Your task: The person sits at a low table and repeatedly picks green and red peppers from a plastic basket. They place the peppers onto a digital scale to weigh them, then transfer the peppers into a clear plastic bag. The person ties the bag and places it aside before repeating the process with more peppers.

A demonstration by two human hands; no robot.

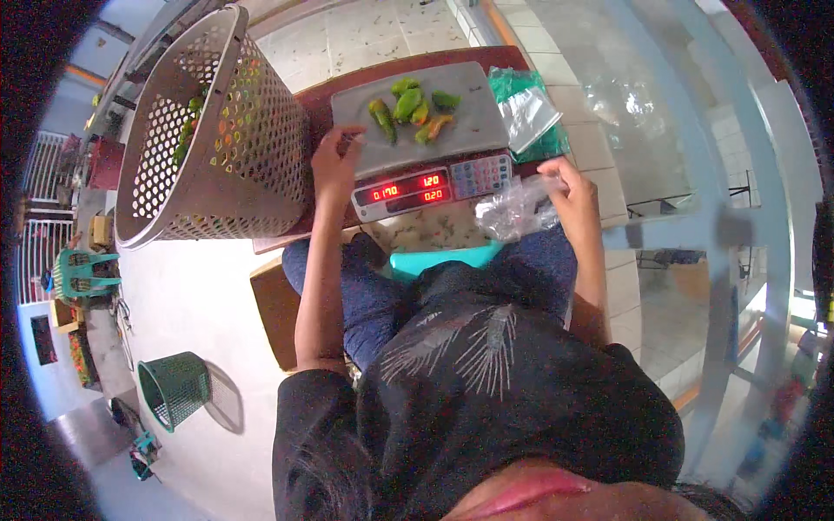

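Several green and orange-tinged peppers (409, 107) lie loosely grouped on the grey platform (365, 156) of a digital weighing scale. Its front panel (401, 189) glows with red digits, beside a keypad (481, 176). At the platform's left edge is my left hand (335, 159), fingers bent and thumb apart, with nothing visible in it. My right hand (573, 192), to the right of the keypad, grips a crumpled clear plastic bag (515, 211) that hangs over my lap. Behind that hand, green and clear plastic bags (531, 117) lie flat by the scale.
A tall perforated plastic basket (260, 130) holding peppers leans close on the left. The scale stands on a dark red tabletop (313, 98). An open cardboard box (273, 312) is beside my leg, and a green basket (172, 387) lies on the floor further left.
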